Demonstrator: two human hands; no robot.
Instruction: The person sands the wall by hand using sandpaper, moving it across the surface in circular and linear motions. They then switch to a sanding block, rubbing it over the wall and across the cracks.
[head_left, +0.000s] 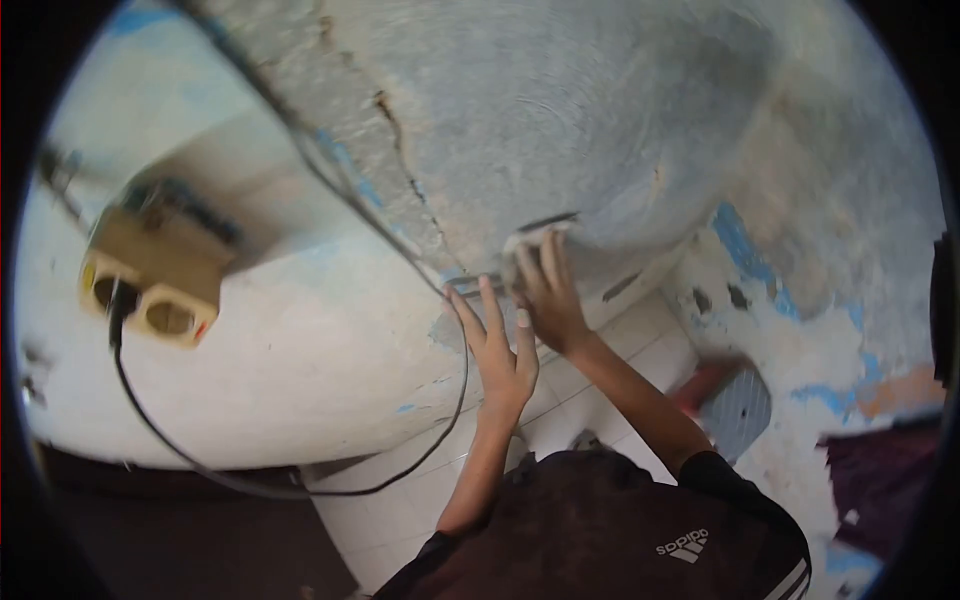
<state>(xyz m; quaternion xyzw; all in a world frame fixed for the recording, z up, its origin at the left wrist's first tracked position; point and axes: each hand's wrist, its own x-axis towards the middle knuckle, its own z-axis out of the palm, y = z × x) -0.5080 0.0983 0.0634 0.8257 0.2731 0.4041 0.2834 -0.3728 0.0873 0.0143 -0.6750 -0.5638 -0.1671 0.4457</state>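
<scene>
My left hand (498, 345) is against the wall beside a thin black cable (467, 370), its fingers spread and stretched upward. To its right, my right hand (543, 290) has its fingers bent over a small pale, flat object (522, 238) pressed to the grey wall patch (570, 120); motion blurs the object's details. A dark edge shows just above the fingertips. A jagged crack (408, 165) runs down the wall towards my left hand.
A yellowish socket box (155, 275) with a black plug (118, 300) sticks out at the left. A grey and red item (738, 410) lies near the tiled floor (370, 520). Dark red cloth (885, 485) hangs at the lower right.
</scene>
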